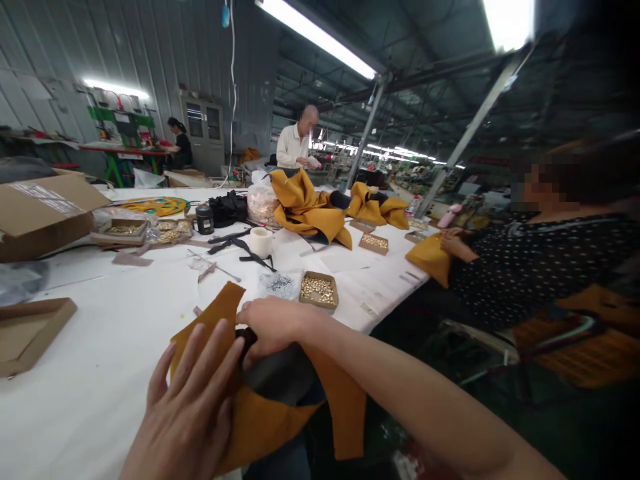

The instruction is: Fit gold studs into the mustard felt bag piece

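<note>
A mustard-yellow piece of leather-like material [270, 420] with a dark lining lies at the table's near edge, partly hanging over it. My left hand [190, 400] rests on its left part with the fingers stretched out flat. Across it reaches my right hand [273, 323], its fingers curled around the piece by the dark lining; the fingertips are partly hidden. Just beyond my right hand stands a small cardboard box [320, 291] of gold-coloured metal bits. Beside that box is a clear plastic bag [279, 285] of small silvery parts.
On the white table [115, 340] are a white roll [261, 243], black straps [230, 240], a dark mug [204, 219] and heaped mustard pieces [310, 207]. An open cardboard tray [35, 333] is at left. At right a co-worker [545, 260] holds another mustard piece [433, 259].
</note>
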{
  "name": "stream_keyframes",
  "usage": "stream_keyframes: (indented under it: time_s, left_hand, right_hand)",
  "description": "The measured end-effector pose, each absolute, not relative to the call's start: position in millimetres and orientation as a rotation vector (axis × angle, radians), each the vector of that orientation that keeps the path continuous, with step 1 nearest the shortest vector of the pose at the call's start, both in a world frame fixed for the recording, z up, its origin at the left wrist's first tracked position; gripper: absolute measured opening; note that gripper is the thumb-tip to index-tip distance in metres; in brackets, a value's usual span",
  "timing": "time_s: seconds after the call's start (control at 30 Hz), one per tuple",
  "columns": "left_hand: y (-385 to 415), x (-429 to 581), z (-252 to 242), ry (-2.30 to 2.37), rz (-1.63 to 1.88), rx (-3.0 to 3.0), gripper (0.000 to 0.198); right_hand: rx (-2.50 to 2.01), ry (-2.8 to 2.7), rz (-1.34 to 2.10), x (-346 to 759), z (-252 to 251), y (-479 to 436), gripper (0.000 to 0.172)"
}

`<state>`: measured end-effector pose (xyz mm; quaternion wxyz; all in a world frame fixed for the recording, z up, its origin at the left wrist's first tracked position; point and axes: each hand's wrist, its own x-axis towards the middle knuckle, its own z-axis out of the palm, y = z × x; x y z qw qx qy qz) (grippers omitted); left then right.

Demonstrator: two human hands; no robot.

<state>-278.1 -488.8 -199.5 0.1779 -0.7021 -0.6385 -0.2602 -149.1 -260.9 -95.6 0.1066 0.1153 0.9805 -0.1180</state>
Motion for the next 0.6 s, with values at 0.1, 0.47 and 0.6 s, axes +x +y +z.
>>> stream_keyframes:
  time_s: [0.1,0.47,0.6]
  left_hand:
    - [-479,-284,-182,-1.509,-0.574,-2.197,0.072]
    - [-462,-311,-158,-1.284,-0.396,-2.641,0.025]
    - [-449,-301,-146,-1.045,-0.331,-2.676,0.017]
  right_hand:
    - [0.380,2.810,-0.348,-116,-75,-237,0.091]
    - [0.655,2.825,-0.340,-29,-83,-267,0.035]
    - [0.596,2.670,-0.550,-42,-78,-247,0.027]
